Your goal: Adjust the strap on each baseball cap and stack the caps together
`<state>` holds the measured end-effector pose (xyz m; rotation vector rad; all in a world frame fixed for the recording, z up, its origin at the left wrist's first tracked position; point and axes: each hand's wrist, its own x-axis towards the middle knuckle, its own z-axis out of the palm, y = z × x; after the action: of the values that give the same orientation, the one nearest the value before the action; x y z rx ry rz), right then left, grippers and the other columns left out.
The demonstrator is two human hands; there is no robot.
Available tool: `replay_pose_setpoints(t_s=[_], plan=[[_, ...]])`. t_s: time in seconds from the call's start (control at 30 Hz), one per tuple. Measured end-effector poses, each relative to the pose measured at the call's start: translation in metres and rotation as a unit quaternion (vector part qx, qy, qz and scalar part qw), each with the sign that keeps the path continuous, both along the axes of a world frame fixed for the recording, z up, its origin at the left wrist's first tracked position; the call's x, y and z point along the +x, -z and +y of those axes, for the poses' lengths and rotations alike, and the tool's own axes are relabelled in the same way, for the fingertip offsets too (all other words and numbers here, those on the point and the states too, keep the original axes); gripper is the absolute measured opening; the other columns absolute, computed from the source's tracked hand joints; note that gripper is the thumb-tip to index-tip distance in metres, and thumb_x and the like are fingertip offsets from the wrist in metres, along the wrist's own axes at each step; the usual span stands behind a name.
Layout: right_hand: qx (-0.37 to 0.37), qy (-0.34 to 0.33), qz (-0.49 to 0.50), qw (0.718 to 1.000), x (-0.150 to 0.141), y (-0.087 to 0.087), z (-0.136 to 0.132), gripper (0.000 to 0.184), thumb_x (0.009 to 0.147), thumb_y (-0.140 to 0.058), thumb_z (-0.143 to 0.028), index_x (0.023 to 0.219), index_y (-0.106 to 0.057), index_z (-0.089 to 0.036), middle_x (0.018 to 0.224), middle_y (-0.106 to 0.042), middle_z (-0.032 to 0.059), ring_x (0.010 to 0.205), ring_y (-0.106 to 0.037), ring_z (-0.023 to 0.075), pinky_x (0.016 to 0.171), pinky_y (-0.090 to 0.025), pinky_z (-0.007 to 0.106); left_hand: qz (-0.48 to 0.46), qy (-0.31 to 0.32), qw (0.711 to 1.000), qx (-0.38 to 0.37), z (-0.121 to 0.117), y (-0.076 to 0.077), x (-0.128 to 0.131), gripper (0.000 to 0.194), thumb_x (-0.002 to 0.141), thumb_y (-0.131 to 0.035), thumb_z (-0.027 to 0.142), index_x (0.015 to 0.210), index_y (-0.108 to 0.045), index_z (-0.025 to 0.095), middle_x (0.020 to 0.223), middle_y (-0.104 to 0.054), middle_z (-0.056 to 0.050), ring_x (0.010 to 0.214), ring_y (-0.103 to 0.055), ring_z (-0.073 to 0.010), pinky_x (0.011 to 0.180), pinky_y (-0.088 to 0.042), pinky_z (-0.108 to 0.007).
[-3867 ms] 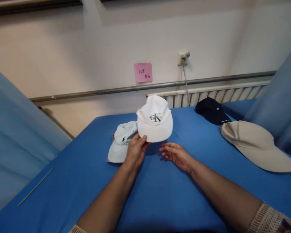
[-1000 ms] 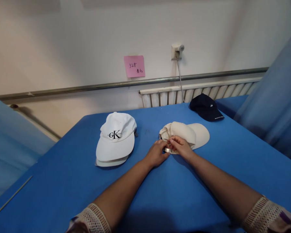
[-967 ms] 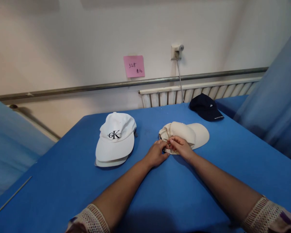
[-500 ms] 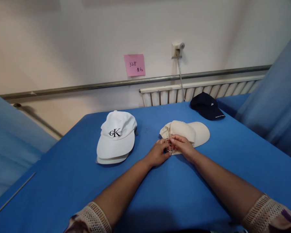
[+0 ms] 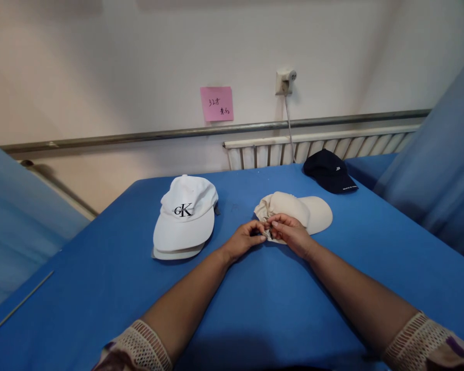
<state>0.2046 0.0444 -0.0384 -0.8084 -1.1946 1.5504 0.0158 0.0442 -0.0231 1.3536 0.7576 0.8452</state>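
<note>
A beige baseball cap (image 5: 290, 208) lies on its side on the blue-covered surface, its brim to the right and its gathered back to the left. My left hand (image 5: 245, 239) is at the cap's back opening, its fingertips and thumb closed on the adjuster strap there. Beside it, nearly touching, my right hand (image 5: 292, 234) pinches the same strap area from the right, with its fingers curled. The small fastening between the fingertips is mostly hidden.
Stacked white caps (image 5: 187, 211) stand to the left, the top one with black lettering. A dark navy cap (image 5: 328, 170) sits at the back right. A thin rod (image 5: 19, 305) lies at the left edge. Behind are a radiator (image 5: 263, 154) and metal rail (image 5: 158, 135); curtains (image 5: 429, 170) hang at both sides.
My left hand has shifted slightly left and opened its grip a little, while my right hand stays nearly in place. A metal clasp visible earlier is now mostly covered.
</note>
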Motion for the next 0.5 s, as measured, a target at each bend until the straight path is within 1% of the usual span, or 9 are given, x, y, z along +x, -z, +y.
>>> replay_pose_setpoints(t_s=[0.07, 0.13, 0.17, 0.2, 0.27, 0.3, 0.4, 0.47, 0.5], plan=[[0.03, 0.007, -0.043, 0.999, 0.001, 0.003, 0.0, 0.033, 0.073, -0.071, -0.044, 0.093, -0.062, -0.019, 0.069, -0.059, -0.0018, 0.057, -0.05, 0.0109, 0.057, -0.039, 0.025, -0.035, -0.024, 0.999, -0.027, 0.001, 0.001, -0.003, 0.028, 0.067, -0.08, 0.03, 0.077, -0.057, 0.016, 0.098, -0.062, -0.003, 0.086, -0.056, -0.014, 0.082, -0.041, -0.027], [0.101, 0.014, -0.134, 0.986, 0.002, 0.004, -0.001, 0.032, 0.073, -0.071, -0.039, 0.096, -0.061, -0.019, 0.074, -0.059, -0.0014, 0.061, -0.051, 0.0119, 0.06, -0.041, 0.026, -0.054, -0.042, 0.997, -0.038, 0.002, 0.001, -0.005, 0.029, 0.067, -0.081, 0.028, 0.078, -0.058, 0.016, 0.102, -0.062, -0.003, 0.088, -0.057, -0.0134, 0.084, -0.041, -0.027], [0.149, 0.018, -0.193, 0.97, 0.002, 0.004, -0.002, 0.032, 0.073, -0.071, -0.036, 0.099, -0.061, -0.02, 0.079, -0.059, -0.0004, 0.065, -0.052, 0.013, 0.062, -0.043, 0.027, -0.055, -0.046, 0.997, -0.039, 0.002, 0.001, -0.005, 0.029, 0.066, -0.081, 0.028, 0.078, -0.058, 0.015, 0.102, -0.062, -0.003, 0.088, -0.058, -0.0136, 0.084, -0.041, -0.027], [0.198, 0.025, -0.254, 0.946, 0.002, 0.003, -0.004, 0.032, 0.073, -0.07, -0.032, 0.101, -0.06, -0.021, 0.085, -0.059, 0.001, 0.069, -0.054, 0.0144, 0.065, -0.044, 0.029, -0.052, -0.046, 0.997, -0.038, 0.002, 0.001, -0.005, 0.03, 0.066, -0.082, 0.028, 0.078, -0.058, 0.015, 0.1, -0.063, -0.004, 0.088, -0.058, -0.014, 0.084, -0.042, -0.027], [0.276, 0.046, -0.365, 0.888, -0.001, 0.0, -0.007, 0.032, 0.075, -0.068, -0.026, 0.105, -0.058, -0.021, 0.098, -0.058, 0.0044, 0.08, -0.056, 0.0176, 0.071, -0.046, 0.032, -0.042, -0.046, 0.998, -0.028, 0.001, 0.001, -0.004, 0.029, 0.067, -0.081, 0.03, 0.079, -0.059, 0.015, 0.095, -0.065, -0.004, 0.087, -0.059, -0.0152, 0.084, -0.043, -0.028], [0.297, 0.058, -0.411, 0.86, -0.004, -0.001, -0.009, 0.031, 0.076, -0.067, -0.024, 0.105, -0.057, -0.021, 0.102, -0.058, 0.0059, 0.084, -0.056, 0.0193, 0.073, -0.046, 0.033, -0.038, -0.048, 0.998, -0.022, 0.0, 0.001, -0.003, 0.028, 0.068, -0.08, 0.031, 0.08, -0.06, 0.015, 0.093, -0.065, -0.005, 0.087, -0.059, -0.0157, 0.085, -0.043, -0.029], [0.318, 0.098, -0.512, 0.792, -0.011, -0.004, -0.012, 0.02, 0.081, -0.061, -0.022, 0.1, -0.055, -0.021, 0.102, -0.057, 0.0091, 0.088, -0.057, 0.0231, 0.072, -0.047, 0.034, -0.031, -0.061, 0.998, -0.009, -0.001, 0.002, -0.002, 0.026, 0.072, -0.077, 0.027, 0.09, -0.064, 0.015, 0.095, -0.066, -0.006, 0.092, -0.06, -0.0169, 0.091, -0.043, -0.031], [0.325, 0.113, -0.546, 0.764, -0.014, -0.004, -0.014, 0.012, 0.083, -0.057, -0.021, 0.096, -0.055, -0.021, 0.101, -0.057, 0.011, 0.086, -0.057, 0.0242, 0.07, -0.047, 0.034, -0.025, -0.078, 0.997, -0.001, -0.001, 0.003, -0.001, 0.029, 0.072, -0.074, 0.02, 0.098, -0.064, 0.016, 0.102, -0.066, -0.006, 0.097, -0.061, -0.0177, 0.093, -0.043, -0.033], [0.329, 0.113, -0.55, 0.759, -0.014, -0.003, -0.014, 0.011, 0.084, -0.055, -0.02, 0.095, -0.055, -0.021, 0.1, -0.057, 0.0118, 0.085, -0.057, 0.0246, 0.069, -0.047, 0.035, -0.014, -0.09, 0.996, 0.01, -0.001, 0.004, 0.0, 0.031, 0.072, -0.072, 0.016, 0.101, -0.063, 0.017, 0.105, -0.066, -0.007, 0.098, -0.061, -0.0181, 0.093, -0.044, -0.034]])
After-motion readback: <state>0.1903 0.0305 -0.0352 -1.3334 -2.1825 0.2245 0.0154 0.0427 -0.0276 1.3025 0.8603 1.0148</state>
